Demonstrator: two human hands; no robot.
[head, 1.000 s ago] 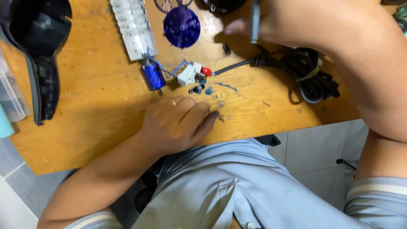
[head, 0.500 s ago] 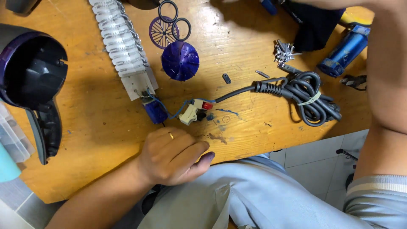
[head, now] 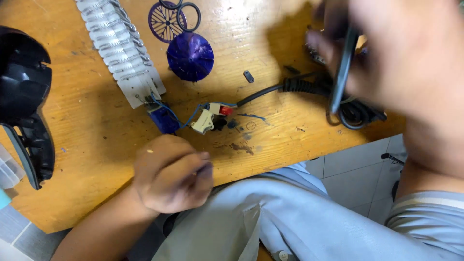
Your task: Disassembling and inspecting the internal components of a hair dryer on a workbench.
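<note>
Up close, the blurred right hand (head: 406, 63) grips a slim dark metal tool (head: 342, 72) above the coiled black power cord (head: 309, 87). Meanwhile the left hand (head: 171, 176) rests curled into a loose fist on the wooden tabletop (head: 87, 159), just below the small blue motor (head: 163, 120) and cream plastic switch (head: 203, 122).

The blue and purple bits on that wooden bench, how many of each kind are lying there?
Dark blue cone-shaped fan: 1
Round purple grille: 1
Small blue block on the wires: 1
Total: 3
The dark rings by the grille look black rather than blue, so they are left out.
</note>
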